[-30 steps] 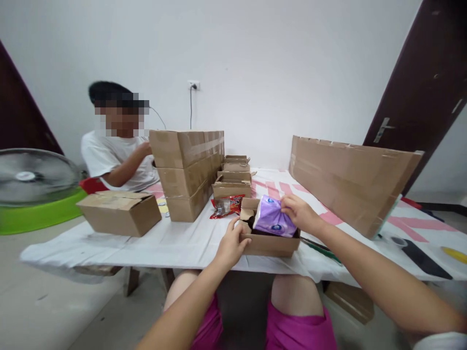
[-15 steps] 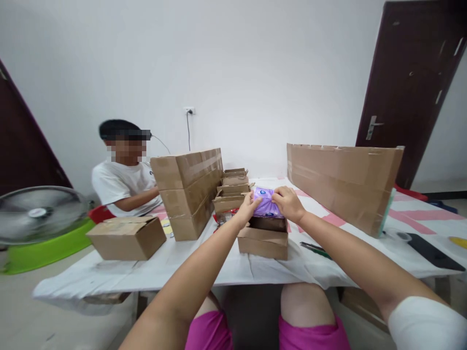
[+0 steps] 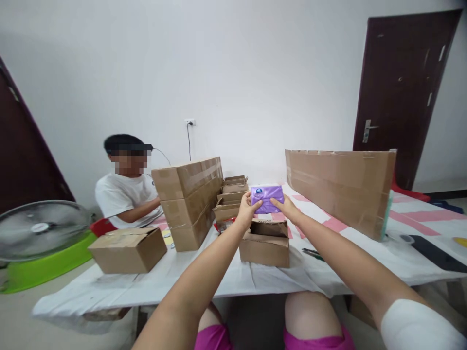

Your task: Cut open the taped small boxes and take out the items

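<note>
Between my two hands is a purple pack (image 3: 268, 194) with a small blue logo, which looks like a packet of tissues. My left hand (image 3: 248, 208) grips its left end, thumb on the near face. On the other end, my right hand (image 3: 288, 208) holds it the same way. Just below and nearer to me stands a small open cardboard box (image 3: 264, 250) with its flaps up. Its inside is mostly hidden. Behind my left hand, a red package (image 3: 221, 226) shows in part on the table.
Stacked cardboard boxes (image 3: 186, 201) form a wall on the left, with open boxes (image 3: 229, 201) beside it. A closed box (image 3: 127, 250) sits front left, near a seated person (image 3: 127, 194). Rightward are a long cardboard panel (image 3: 339, 189), a cutter (image 3: 313, 253) and a black flat object (image 3: 440, 253).
The purple pack was crumpled and tilted over the open box; now it is flatter, its broad face toward me, raised clear of the box. The camera view has tipped up slightly.
</note>
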`<state>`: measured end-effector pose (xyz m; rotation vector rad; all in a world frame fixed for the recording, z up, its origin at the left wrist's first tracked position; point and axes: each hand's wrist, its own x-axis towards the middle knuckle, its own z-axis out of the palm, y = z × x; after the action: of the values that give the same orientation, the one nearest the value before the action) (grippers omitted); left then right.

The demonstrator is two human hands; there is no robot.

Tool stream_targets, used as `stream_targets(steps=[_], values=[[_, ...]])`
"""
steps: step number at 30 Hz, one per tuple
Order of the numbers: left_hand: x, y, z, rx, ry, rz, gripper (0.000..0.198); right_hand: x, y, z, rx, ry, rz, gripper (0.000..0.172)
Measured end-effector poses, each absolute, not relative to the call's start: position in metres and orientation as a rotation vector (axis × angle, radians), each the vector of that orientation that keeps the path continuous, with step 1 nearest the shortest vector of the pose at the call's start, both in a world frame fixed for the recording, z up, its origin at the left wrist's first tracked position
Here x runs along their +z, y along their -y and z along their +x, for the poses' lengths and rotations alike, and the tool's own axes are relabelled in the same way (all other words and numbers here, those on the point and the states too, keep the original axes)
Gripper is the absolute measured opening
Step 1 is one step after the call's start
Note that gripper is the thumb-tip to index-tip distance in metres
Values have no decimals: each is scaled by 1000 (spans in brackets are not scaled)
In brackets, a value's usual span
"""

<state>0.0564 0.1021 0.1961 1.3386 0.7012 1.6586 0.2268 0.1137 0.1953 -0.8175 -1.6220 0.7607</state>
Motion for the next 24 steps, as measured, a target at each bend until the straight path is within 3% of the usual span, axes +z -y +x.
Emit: stream_targets(steps=[7, 10, 13, 18, 22, 24], values=[[196, -6, 55, 1639, -592, 1594, 87, 181, -32, 254, 787, 1589, -601, 73], [154, 44, 44, 1592, -668, 1751, 94, 136, 13, 269, 616, 1696, -594, 78], [98, 71, 32, 1396, -805, 1913, 94, 76, 40, 276, 519, 1824, -744, 100], [35, 45, 25, 1291, -1182, 1827, 84, 5, 17, 266, 469, 1739, -1066, 89], [23, -3, 17, 1328, -1651, 1791, 77, -7, -22, 248, 621, 1663, -1081, 87], [23, -20, 9, 1292, -1673, 1787, 76, -6, -35, 239, 715, 1662, -1002, 81]])
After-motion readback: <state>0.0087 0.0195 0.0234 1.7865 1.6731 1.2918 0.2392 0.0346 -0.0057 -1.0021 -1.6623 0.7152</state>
